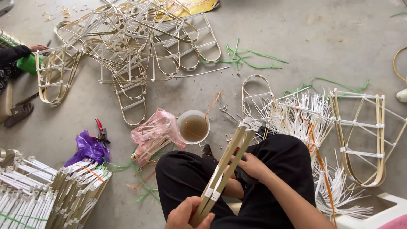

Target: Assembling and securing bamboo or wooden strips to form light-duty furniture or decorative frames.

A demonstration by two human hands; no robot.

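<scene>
Here my left hand (186, 215) grips the bamboo strip bundle's (227, 163) lower end; my right hand (251, 164) closes around its middle, over my lap.

A floor-level craft workshop where bamboo frames are made by hand: a bare concrete floor (322, 38) strewn with a pile of finished looped bamboo frames (131, 46), stacked bundles of split bamboo strips (46, 191), white binding strips (305, 112), red-handled cutters (101, 131) and a small bowl of cloudy liquid (193, 126).
</scene>
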